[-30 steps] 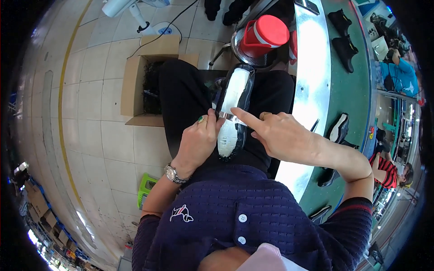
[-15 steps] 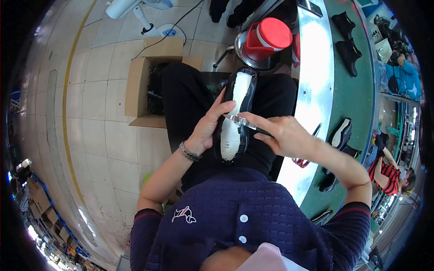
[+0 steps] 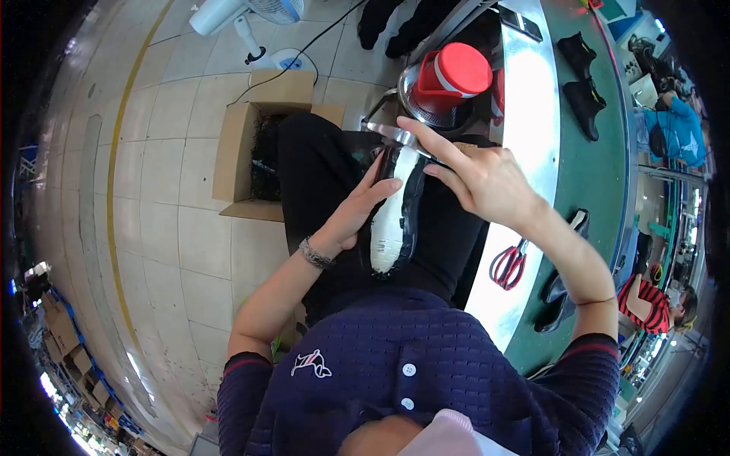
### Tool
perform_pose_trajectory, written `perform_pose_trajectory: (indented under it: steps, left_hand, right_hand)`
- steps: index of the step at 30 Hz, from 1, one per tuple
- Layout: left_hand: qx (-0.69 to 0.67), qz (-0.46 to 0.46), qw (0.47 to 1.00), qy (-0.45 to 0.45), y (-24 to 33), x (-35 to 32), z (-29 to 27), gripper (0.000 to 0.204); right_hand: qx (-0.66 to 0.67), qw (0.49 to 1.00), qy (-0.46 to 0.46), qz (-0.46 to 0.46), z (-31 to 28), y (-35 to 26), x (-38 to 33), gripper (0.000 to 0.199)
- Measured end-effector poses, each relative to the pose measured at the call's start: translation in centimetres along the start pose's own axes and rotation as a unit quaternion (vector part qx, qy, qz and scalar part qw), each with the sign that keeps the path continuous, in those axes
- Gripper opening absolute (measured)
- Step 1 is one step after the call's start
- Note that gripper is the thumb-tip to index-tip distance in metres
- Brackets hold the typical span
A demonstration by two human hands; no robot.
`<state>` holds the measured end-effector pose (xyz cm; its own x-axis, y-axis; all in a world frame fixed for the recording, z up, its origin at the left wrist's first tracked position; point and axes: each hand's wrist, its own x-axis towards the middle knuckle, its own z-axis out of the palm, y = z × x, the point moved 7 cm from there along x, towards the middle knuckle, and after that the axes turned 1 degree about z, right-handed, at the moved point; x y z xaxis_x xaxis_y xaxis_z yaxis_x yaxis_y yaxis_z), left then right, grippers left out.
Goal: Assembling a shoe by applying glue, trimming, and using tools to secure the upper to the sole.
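Note:
A black shoe with a bare white underside (image 3: 389, 216) lies bottom up over my lap, its long axis running away from me. My left hand (image 3: 356, 210) grips it from the left, with the thumb resting on the white surface. In my right hand (image 3: 475, 171) is a shiny metal hand tool (image 3: 391, 134), apparently pincers, its head at the far end of the shoe. My right index finger stretches along the top of the tool, and its handle is mostly hidden by the palm. Whether the jaws touch the shoe is unclear.
Right of my lap runs a metal ledge (image 3: 525, 144) with red-handled scissors (image 3: 508, 266) and a phone (image 3: 520, 24). Beyond it, black boots (image 3: 584, 102) stand on a green surface. A red jug (image 3: 456, 72) sits on a stool ahead. On the left are a cardboard box (image 3: 234, 148) and a fan (image 3: 247, 34).
My right hand and the metal tool have moved away from me, from the shoe's middle to its far end. The scissors on the ledge have come into fuller view.

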<state>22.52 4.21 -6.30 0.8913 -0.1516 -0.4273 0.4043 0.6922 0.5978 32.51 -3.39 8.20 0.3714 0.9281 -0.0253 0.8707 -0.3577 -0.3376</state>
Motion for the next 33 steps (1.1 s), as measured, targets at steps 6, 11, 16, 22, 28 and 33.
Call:
perform_pose_trajectory:
  steps: [6,11,16,22,28,33]
  left_hand:
    - [-0.002,-0.009,1.000,-0.007,-0.6,0.3,-0.5,0.081]
    - [0.014,-0.056,0.998,0.004,-0.4,-0.1,-0.5,0.084]
    - [-0.004,-0.069,0.998,0.010,-0.6,-0.3,-0.9,0.090]
    - [0.014,-0.083,0.996,-0.026,-0.9,-0.3,-0.8,0.099]
    - [0.025,-0.086,0.994,-0.060,-1.2,-0.6,-0.9,0.107]
    - [-0.061,-0.013,0.996,-0.063,-2.4,-1.1,-1.1,0.102]
  right_hand:
    - [-0.065,0.990,-0.121,0.017,2.8,1.1,-0.8,0.067]
    - [0.065,0.997,-0.006,0.028,2.7,0.0,-2.1,0.066]
    - [-0.016,0.983,-0.168,0.071,2.9,-0.7,-1.8,0.068]
    - [0.014,0.979,-0.177,0.103,5.1,-0.4,-2.5,0.068]
    - [0.069,0.994,-0.067,0.046,2.4,-2.9,-2.8,0.068]
    - [-0.021,0.971,-0.208,0.115,3.8,-1.4,-3.8,0.068]
